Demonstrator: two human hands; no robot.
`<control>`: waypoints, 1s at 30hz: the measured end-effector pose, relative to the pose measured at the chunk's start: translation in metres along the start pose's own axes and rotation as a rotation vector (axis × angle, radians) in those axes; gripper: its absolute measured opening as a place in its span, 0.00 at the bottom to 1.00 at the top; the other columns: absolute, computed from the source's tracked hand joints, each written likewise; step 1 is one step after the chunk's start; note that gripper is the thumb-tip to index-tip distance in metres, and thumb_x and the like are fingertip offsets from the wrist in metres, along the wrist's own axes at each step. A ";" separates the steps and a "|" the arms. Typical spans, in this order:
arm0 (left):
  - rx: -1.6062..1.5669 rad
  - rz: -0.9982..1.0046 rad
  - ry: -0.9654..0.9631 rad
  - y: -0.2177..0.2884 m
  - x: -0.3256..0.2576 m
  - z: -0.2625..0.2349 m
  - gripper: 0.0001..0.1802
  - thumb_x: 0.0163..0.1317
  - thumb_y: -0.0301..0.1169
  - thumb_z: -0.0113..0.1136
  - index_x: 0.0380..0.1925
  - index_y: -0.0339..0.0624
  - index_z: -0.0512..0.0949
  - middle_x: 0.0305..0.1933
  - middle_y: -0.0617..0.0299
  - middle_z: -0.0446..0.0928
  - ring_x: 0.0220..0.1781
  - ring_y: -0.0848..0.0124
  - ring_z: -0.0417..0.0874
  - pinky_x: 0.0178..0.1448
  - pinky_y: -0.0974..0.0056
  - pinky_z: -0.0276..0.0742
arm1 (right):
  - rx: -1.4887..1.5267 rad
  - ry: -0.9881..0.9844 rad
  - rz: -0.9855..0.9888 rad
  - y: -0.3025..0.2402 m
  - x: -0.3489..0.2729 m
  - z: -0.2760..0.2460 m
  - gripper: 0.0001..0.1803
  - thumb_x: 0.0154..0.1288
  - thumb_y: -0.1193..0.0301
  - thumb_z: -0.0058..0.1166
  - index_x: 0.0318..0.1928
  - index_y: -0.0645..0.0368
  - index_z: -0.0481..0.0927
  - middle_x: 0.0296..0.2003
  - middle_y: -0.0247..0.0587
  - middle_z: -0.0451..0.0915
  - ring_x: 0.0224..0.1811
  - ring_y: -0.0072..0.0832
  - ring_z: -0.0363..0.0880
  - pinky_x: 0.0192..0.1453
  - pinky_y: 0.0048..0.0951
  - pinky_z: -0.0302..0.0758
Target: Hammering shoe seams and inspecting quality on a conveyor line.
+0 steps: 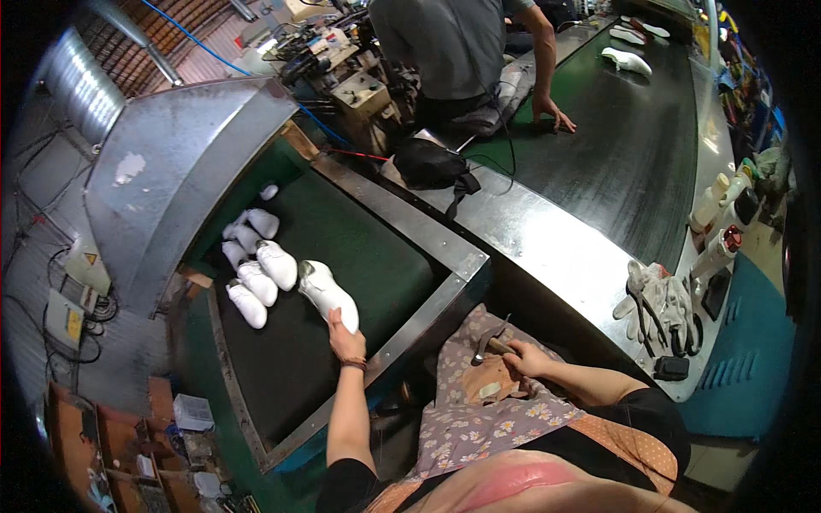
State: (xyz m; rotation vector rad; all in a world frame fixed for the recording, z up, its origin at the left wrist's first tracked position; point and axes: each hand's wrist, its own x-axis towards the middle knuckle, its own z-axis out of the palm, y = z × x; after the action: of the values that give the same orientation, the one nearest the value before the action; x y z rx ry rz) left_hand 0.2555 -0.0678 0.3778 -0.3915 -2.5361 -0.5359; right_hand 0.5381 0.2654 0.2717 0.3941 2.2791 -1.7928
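Observation:
My left hand [346, 340] is closed around the toe end of a white shoe [325, 292], which is over the dark conveyor belt [368, 235]. I cannot tell whether the shoe rests on the belt. Just left of it, several more white shoes [275, 265] sit close together, some of them inside the mouth of a metal hood. Above my lap, my right hand [530, 357] grips the wooden handle of a hammer [498, 345]. The hammer's dark head points left, over my flowered apron [453, 436].
A metal frame [428, 301] edges the belt, and the large hood [184, 171] covers its far left end. At right, pliers [650, 312], gloves [680, 309] and bottles [710, 205] stand along a second conveyor [616, 137]. A co-worker's hand [552, 111] touches that belt.

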 end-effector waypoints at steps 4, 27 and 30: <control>-0.304 -0.272 0.038 0.061 -0.045 -0.058 0.35 0.50 0.20 0.62 0.61 0.38 0.65 0.60 0.41 0.71 0.58 0.46 0.76 0.63 0.51 0.71 | 0.071 -0.007 0.000 0.008 -0.003 0.002 0.19 0.67 0.62 0.50 0.52 0.63 0.75 0.35 0.50 0.83 0.37 0.38 0.83 0.43 0.37 0.77; -1.610 -0.585 -0.194 0.134 -0.142 -0.124 0.34 0.52 0.33 0.65 0.58 0.32 0.67 0.53 0.55 0.76 0.54 0.65 0.77 0.61 0.61 0.71 | 0.251 0.003 -0.135 0.005 -0.012 0.008 0.09 0.69 0.70 0.50 0.43 0.63 0.73 0.20 0.33 0.72 0.17 0.21 0.71 0.22 0.26 0.71; -1.534 -0.562 -0.298 0.144 -0.154 -0.114 0.36 0.50 0.32 0.67 0.59 0.33 0.66 0.54 0.56 0.75 0.55 0.67 0.76 0.62 0.63 0.70 | 0.252 0.076 -0.192 0.016 -0.020 0.011 0.09 0.70 0.69 0.49 0.44 0.63 0.73 0.20 0.32 0.72 0.18 0.19 0.70 0.21 0.24 0.70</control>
State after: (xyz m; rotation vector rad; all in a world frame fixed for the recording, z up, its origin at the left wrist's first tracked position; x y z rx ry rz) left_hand 0.4847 -0.0176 0.4271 -0.2187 -1.8989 -2.7367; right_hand 0.5627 0.2568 0.2612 0.2968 2.2105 -2.2074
